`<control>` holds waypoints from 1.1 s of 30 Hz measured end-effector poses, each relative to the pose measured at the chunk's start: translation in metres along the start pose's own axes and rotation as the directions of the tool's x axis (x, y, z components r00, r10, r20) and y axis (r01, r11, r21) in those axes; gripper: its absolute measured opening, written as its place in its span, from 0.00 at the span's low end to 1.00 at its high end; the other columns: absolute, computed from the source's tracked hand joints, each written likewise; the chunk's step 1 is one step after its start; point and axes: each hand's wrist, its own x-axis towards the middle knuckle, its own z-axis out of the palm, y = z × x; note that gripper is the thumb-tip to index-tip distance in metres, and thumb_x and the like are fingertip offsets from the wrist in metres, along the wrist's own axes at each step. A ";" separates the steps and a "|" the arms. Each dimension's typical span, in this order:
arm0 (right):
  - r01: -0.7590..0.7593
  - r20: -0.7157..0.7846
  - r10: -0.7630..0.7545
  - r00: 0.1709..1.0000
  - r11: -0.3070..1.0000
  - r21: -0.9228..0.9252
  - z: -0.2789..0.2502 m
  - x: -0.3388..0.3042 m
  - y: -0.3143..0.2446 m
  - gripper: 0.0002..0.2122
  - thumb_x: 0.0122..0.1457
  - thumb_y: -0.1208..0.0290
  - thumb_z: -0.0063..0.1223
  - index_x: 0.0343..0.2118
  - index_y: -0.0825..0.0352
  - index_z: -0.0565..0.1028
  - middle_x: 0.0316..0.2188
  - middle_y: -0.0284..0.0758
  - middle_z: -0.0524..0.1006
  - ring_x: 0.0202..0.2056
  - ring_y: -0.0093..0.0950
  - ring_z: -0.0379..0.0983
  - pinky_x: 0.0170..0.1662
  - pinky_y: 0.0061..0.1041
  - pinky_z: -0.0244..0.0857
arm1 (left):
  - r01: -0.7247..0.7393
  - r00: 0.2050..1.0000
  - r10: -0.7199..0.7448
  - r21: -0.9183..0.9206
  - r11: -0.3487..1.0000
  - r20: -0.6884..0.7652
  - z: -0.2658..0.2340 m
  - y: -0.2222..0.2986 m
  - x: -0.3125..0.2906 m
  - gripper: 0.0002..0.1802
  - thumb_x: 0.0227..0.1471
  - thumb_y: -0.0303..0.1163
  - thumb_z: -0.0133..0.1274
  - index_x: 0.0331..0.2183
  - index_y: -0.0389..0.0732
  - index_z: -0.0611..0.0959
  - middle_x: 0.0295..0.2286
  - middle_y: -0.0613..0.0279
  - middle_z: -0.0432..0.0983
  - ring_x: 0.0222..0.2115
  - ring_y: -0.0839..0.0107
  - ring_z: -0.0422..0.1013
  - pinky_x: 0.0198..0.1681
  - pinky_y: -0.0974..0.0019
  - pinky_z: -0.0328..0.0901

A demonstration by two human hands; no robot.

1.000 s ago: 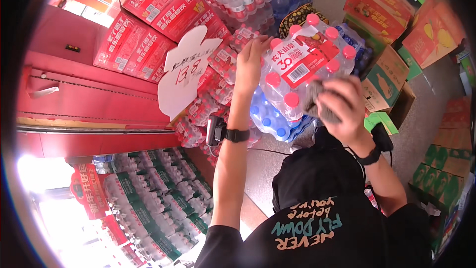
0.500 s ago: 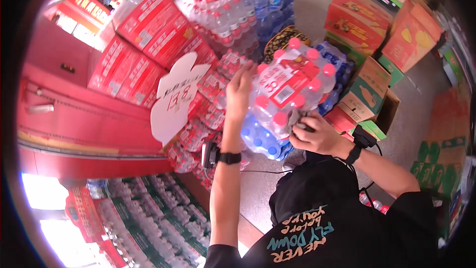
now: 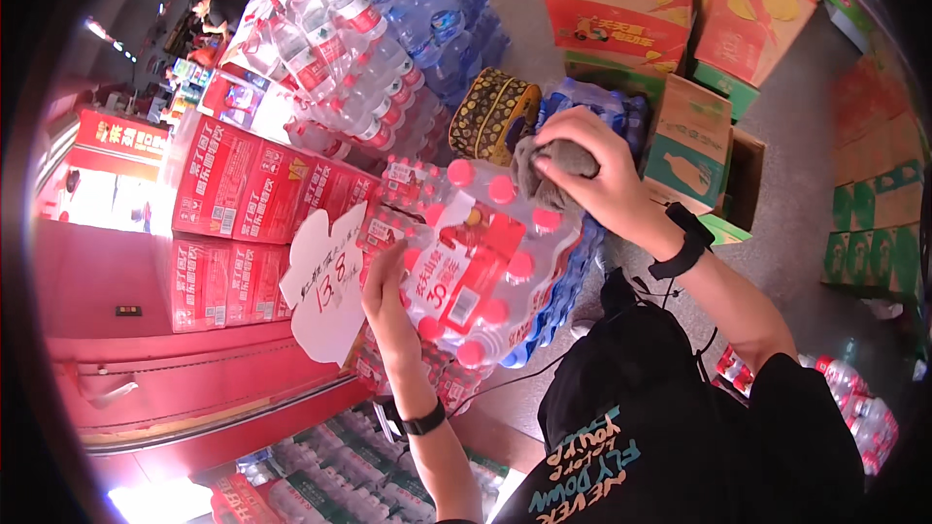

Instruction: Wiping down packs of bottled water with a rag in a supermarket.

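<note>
Head view: near the middle of the frame, a pack of bottles (image 3: 495,257) with pink caps is set on blue-wrapped bottles (image 3: 555,315), and a grey cloth (image 3: 546,173) is held at its upper right edge by the right hand (image 3: 594,157), whose fingers are clamped on the bunched fabric. The pack's left side is touched by the left hand (image 3: 386,283), though whether it is gripped cannot be told. A white sign (image 3: 325,286) is seen left of that hand, with red boxes (image 3: 238,184) stacked toward the upper left.
</note>
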 end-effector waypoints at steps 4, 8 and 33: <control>-0.085 0.246 0.053 0.968 0.989 0.121 0.020 0.016 0.009 0.14 0.50 0.73 0.71 0.39 0.65 0.79 0.39 0.37 0.75 0.44 0.38 0.75 0.48 0.33 0.69 | 0.130 0.986 -0.123 0.060 0.990 -0.110 0.000 -0.012 0.003 0.16 0.65 0.22 0.43 0.50 0.29 0.81 0.49 0.51 0.80 0.52 0.65 0.74 0.59 0.65 0.64; -0.286 0.330 0.227 0.916 0.948 0.142 0.021 -0.006 0.056 0.14 0.49 0.73 0.71 0.39 0.64 0.79 0.38 0.38 0.75 0.43 0.41 0.74 0.47 0.35 0.69 | 0.302 0.931 -0.295 0.002 0.953 -0.217 0.009 -0.005 -0.003 0.14 0.64 0.20 0.47 0.47 0.29 0.82 0.48 0.51 0.80 0.51 0.65 0.75 0.59 0.64 0.66; -0.636 0.407 0.603 0.687 0.769 -0.066 0.067 -0.026 0.159 0.10 0.57 0.73 0.60 0.42 0.66 0.78 0.37 0.45 0.76 0.40 0.49 0.75 0.43 0.40 0.69 | 0.340 0.907 -0.276 0.168 0.925 -0.317 0.011 -0.005 -0.006 0.14 0.60 0.19 0.41 0.39 0.28 0.82 0.45 0.45 0.81 0.48 0.61 0.77 0.56 0.60 0.68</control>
